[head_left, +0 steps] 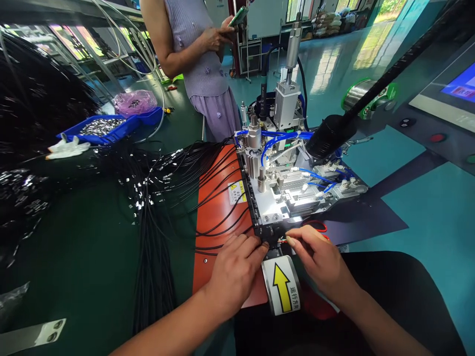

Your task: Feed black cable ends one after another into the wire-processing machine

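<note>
At the near edge of a metal machine (267, 202), my left hand (239, 262) rests over the edge of the orange plate (222, 212), its fingers pressed together around something dark, probably a cable end, mostly hidden. Just to the right, my right hand (321, 252) pinches at thin red wires (282, 241) with thumb and index finger. Several black cables (215, 231) run leftward across the plate from the machine's edge. Below the hands sits a curved metal cover with a yellow arrow (281, 287).
Bundles of black cables with metal ends (152, 237) lie on the green table (89, 222). Blue trays of small metal parts (111, 141) and white gloves (67, 148) lie further back. A person (204, 59) stands behind, holding a phone. A black lamp arm (334, 133) crosses the right.
</note>
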Tool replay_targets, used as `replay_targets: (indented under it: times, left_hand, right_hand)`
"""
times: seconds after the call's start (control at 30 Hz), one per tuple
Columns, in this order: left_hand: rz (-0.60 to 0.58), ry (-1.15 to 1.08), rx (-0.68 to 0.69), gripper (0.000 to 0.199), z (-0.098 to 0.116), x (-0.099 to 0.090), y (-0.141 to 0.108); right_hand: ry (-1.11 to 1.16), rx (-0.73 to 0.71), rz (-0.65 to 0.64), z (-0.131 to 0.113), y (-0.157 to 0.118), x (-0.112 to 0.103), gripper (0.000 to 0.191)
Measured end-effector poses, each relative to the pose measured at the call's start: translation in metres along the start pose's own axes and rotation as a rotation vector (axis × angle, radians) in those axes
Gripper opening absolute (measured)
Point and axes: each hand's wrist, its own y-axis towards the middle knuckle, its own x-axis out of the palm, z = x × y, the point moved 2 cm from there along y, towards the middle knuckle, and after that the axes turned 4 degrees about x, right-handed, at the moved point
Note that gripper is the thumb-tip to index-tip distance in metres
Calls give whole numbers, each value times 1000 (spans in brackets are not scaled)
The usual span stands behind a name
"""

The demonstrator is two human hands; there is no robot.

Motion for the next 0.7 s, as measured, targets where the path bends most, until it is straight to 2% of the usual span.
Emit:
replay_targets:
  times: [0.17,0.7]
  left_hand:
    - [-3,1,-3,23,0,0,1]
    - [-12,4,2,23,0,0,0]
  right_hand:
    - [-27,-145,-36,-2,6,-2,20]
    - [-98,-22,-69,-5,10,2,21]
